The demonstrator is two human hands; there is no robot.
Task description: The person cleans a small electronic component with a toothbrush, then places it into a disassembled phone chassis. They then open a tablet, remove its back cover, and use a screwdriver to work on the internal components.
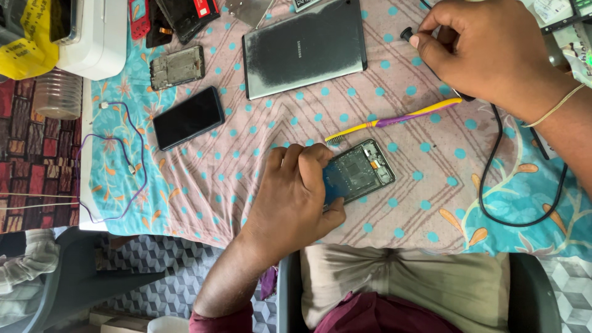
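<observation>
Table (pixel 203 179) was covered by a pink dotted cloth with a blue floral border. Grey tablet (pixel 304 48) lay face down near the top middle. Black phone (pixel 187 117) lay screen up left of centre, a bare phone frame (pixel 177 67) above it. White box (pixel 92 34) sat at the top left corner; purple cable (pixel 132 161) looped on the left edge; black cable (pixel 493 185) curved at right. Yellow and purple toothbrush (pixel 394 120) lay just above the opened phone (pixel 359 171), which sat mid-table, back off, insides up. Left hand (pixel 290 197) was clamped on the opened phone's left end, fingers curled over the top, thumb under the lower edge. Right hand (pixel 487 46) was well apart at top right, thumb and forefinger pinched shut on a small black tool tip (pixel 406 32); its body was hidden, so kind unclear. Judgement: hold the phone flat and steady, avoid pressing the exposed board, and bring the tool in with a light pinch.
</observation>
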